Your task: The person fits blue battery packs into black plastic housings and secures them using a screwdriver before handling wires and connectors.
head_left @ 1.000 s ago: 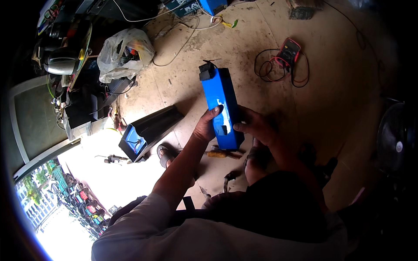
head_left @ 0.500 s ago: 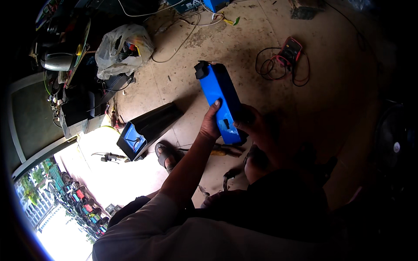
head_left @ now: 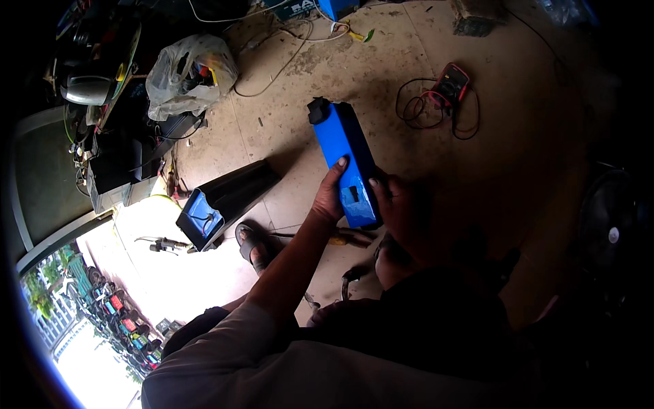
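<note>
A long blue-wrapped battery pack (head_left: 339, 150) is held up in front of me, tilted with its black-capped end pointing away. My left hand (head_left: 329, 198) grips its near left side, the thumb lying on the blue face. On that face, close to the near end, is a small dark patch. At the pack's near right edge is my right hand (head_left: 396, 201), closed against it with the thumb up; its other fingers are lost in shadow. Below and left on the floor lies a long black case (head_left: 238, 194), its open end showing blue inside with dark wires.
A red-and-black multimeter (head_left: 452, 83) with coiled leads lies at the far right. A plastic bag (head_left: 191, 75) of items sits far left, near cables. By my sandalled foot (head_left: 252, 247) are a yellow-handled tool (head_left: 343, 238) and a lever-like part (head_left: 163, 244). A rough block (head_left: 475, 17) stands farthest away.
My right thumb has moved up along the pack's edge, off the area by the dark patch. The pack stays nearly in place; the view has shifted slightly.
</note>
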A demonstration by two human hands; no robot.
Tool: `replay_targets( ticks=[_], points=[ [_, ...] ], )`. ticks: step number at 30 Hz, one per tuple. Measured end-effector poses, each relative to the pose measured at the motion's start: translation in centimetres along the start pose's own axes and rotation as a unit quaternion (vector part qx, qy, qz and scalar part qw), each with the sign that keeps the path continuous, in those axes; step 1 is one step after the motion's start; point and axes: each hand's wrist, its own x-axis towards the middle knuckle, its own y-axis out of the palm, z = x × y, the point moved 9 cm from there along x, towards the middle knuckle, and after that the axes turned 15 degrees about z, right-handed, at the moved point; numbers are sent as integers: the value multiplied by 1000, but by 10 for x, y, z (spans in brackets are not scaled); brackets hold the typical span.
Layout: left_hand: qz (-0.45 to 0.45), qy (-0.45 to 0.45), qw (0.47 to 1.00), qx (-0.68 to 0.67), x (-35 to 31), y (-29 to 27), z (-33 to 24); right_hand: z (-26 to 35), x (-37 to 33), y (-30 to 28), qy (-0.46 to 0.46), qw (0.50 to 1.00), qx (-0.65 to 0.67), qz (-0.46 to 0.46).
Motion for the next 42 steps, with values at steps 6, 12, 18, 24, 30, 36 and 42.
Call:
replay_targets(
  ticks=[6,12,18,24,30,36,42],
  points=[
    [-12,-9,1000,15,-1,-7,1,6,1,4,-50,995,-88,-24],
    [-4,-16,999,36,2,-11,-1,-2,3,5,20,981,-195,3],
    [3,7,999,33,7,-4,-10,-27,17,-2,57,989,-127,-52],
    [-15,-8,996,93,12,-4,-23,-133,15,-47,157,957,140,-202],
    [-164,43,913,372,24,-13,-70,-76,19,-48,179,931,307,-82],
    [-297,50,661,687,49,-24,-76,-77,18,-38,138,926,335,-104],
    [-321,82,577,746,43,-11,-67,-90,24,-37,16,897,431,-100]
  ],
)
